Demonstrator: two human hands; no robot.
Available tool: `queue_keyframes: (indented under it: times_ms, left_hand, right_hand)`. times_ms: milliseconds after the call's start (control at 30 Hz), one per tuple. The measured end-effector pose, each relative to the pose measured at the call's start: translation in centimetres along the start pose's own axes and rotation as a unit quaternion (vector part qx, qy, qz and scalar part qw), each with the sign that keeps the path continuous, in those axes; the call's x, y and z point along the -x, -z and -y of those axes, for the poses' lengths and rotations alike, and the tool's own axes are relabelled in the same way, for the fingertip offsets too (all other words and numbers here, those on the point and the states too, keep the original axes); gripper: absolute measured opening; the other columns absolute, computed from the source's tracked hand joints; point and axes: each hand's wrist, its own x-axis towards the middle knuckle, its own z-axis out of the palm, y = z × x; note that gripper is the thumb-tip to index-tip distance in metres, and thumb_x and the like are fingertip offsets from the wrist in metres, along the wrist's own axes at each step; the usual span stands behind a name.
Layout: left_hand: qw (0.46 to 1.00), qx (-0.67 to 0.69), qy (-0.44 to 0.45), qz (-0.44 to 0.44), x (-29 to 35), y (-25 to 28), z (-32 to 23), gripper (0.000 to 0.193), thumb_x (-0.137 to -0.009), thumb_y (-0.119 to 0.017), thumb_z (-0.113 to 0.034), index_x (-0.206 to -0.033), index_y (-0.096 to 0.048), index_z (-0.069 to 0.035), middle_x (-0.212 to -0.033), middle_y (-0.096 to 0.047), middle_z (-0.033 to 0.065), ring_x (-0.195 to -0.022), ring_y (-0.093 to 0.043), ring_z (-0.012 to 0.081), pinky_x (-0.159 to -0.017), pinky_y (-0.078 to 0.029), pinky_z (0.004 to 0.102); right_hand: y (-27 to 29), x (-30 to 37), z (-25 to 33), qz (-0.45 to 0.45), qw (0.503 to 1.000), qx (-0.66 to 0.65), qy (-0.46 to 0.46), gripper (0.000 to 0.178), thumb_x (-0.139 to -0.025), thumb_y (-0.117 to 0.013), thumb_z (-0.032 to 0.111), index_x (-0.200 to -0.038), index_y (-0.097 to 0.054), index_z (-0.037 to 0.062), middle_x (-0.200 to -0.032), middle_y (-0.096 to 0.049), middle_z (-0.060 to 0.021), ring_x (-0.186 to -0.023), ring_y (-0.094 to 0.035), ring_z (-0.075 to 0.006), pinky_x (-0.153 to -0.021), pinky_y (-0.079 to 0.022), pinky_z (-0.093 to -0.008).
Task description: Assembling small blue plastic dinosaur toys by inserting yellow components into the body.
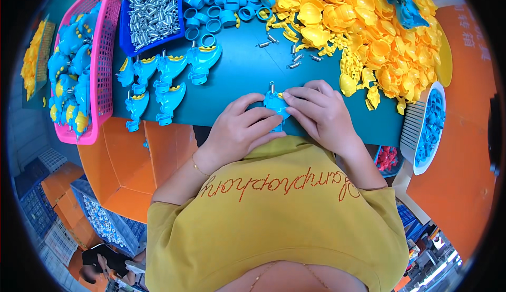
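Note:
Close to the table's near edge, my left hand (243, 123) grips a blue plastic toy part (275, 103) from the left, fingers wrapped over it. A metal spring stands up from its top. My right hand (322, 113) closes on the same part from the right, thumb and fingertips at a small yellow piece (281, 96) on its upper side. The part's lower end is largely hidden by my fingers. To the left, several similar blue parts (171, 68) with yellow edges and springs lie in loose rows. A few loose springs (296, 60) lie beyond my hands.
A blue tray (124, 33) of springs and a pink basket (97, 70) of blue parts stand left. Blue rings (213, 25) lie at the back, with a large heap of yellow shells (363, 23) to the right. A white basket (412, 128) holds small blue pieces.

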Motion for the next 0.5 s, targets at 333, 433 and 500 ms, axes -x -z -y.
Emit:
queue_keyframes:
  times_ms: [333, 433, 500]
  left_hand:
    - [0.984, -0.175, 0.031, 0.031, 1.4, 3.4, -1.4, 0.027, -0.085, -0.085, -0.036, -0.103, -0.075, -0.018, -0.107, -0.074, -0.0034, -0.121, -0.064, 0.0222, -0.113, -0.038, 0.0505]
    - [0.964, -0.246, 0.095, 0.028, 3.3, 6.1, -1.7, 0.025, -0.085, -0.085, -0.031, -0.102, -0.075, -0.016, -0.109, -0.075, -0.0013, -0.123, -0.063, 0.0248, -0.113, -0.036, 0.0511]
    - [0.951, -0.282, 0.124, 0.018, 4.2, 7.4, -1.5, 0.023, -0.086, -0.084, -0.028, -0.101, -0.075, -0.014, -0.113, -0.073, 0.0003, -0.125, -0.061, 0.0274, -0.113, -0.035, 0.0513]
  right_hand:
    - [0.3, -0.3, -1.5, 0.016, 0.994, -0.105, -0.028, 0.022, -0.093, -0.076, 0.009, -0.114, -0.078, 0.005, -0.114, -0.073, -0.0107, -0.103, -0.066, -0.0288, -0.089, -0.053, -0.0387]
    - [1.1, -1.0, -2.2, -0.065, 0.995, -0.05, -0.057, 0.019, -0.091, -0.078, 0.008, -0.11, -0.079, 0.0042, -0.102, -0.075, -0.0127, -0.097, -0.071, -0.0285, -0.088, -0.055, -0.038]
    - [1.8, -1.3, -3.2, -0.112, 0.991, 0.008, -0.08, 0.018, -0.09, -0.08, 0.008, -0.107, -0.079, 0.0046, -0.101, -0.075, -0.013, -0.097, -0.071, -0.0288, -0.085, -0.056, -0.0377]
